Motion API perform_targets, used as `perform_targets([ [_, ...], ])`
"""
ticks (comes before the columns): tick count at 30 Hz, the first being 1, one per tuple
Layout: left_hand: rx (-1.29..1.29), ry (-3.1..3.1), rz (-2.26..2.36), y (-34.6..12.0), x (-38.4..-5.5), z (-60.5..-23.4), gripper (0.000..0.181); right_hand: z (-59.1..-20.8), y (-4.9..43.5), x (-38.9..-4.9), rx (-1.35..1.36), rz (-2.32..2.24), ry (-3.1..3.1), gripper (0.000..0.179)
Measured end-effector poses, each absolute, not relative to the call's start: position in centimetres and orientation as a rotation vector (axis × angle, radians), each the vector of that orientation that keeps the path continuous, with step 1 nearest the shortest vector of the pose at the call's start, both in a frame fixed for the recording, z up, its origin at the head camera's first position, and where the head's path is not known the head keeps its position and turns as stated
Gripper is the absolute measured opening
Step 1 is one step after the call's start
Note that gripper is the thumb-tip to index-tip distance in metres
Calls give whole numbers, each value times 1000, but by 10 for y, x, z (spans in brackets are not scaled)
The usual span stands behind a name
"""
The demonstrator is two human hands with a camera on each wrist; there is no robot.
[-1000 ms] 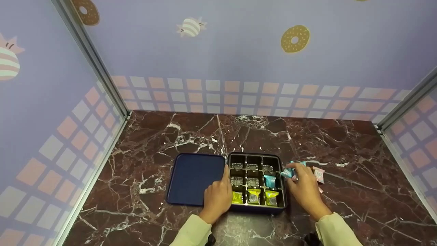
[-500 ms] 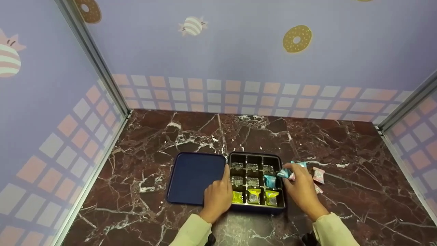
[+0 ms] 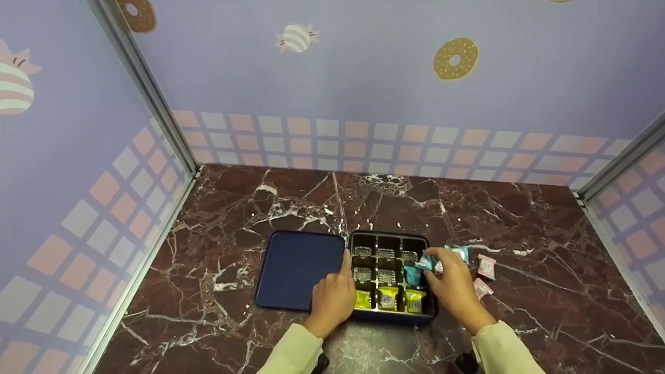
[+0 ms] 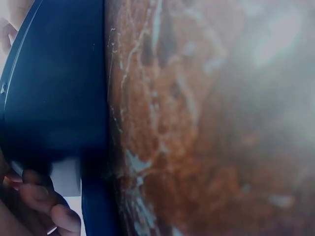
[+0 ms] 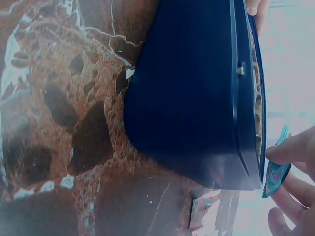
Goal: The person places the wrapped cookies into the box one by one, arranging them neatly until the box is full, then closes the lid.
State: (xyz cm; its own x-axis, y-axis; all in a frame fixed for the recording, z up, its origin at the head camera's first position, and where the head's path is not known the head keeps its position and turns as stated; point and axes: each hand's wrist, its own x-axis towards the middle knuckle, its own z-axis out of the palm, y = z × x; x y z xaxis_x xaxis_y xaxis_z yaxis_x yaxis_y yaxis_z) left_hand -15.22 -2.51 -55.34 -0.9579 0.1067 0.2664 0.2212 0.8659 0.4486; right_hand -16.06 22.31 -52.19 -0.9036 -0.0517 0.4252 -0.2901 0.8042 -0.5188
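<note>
A dark blue box (image 3: 395,317) has a black divided tray inside. My left hand (image 3: 332,296) holds the box's left side, one finger stretched along the rim; its other fingers (image 4: 37,191) curl by the outer wall. My right hand (image 3: 456,285) pinches a blue wrapped candy (image 3: 424,262) at the right rim, above the middle row; the right wrist view shows this candy (image 5: 276,174) tilted between thumb and fingers. Another blue candy (image 3: 413,276) sits in the middle row's right compartment. Yellow candies (image 3: 388,298) fill the near row.
A dark blue lid (image 3: 298,270) lies flat left of the box. Right of my right hand lie a blue candy (image 3: 459,253) and pink candies (image 3: 486,266) on the marble-patterned table (image 3: 249,343). Patterned panels (image 3: 363,93) enclose the back and sides.
My right hand has moved left with the blue candy, from beside the box to over its right rim. More of the loose pink candies shows. The left hand stays in place.
</note>
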Motion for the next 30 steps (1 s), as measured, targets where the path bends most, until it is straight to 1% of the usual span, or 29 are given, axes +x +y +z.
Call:
perform_targets([
  [12,-239,-2823,-636,-25,-153,-551,52,-518,212,-162,353,880,-2660,41],
  [19,-268,-2760,-568,-25,-154,-553,49,-516,204,-162,372,877,-2705,43],
  [30,-295,-2750,-487,-25,-151,-552,50,-516,188,-163,440,865,-2749,45],
])
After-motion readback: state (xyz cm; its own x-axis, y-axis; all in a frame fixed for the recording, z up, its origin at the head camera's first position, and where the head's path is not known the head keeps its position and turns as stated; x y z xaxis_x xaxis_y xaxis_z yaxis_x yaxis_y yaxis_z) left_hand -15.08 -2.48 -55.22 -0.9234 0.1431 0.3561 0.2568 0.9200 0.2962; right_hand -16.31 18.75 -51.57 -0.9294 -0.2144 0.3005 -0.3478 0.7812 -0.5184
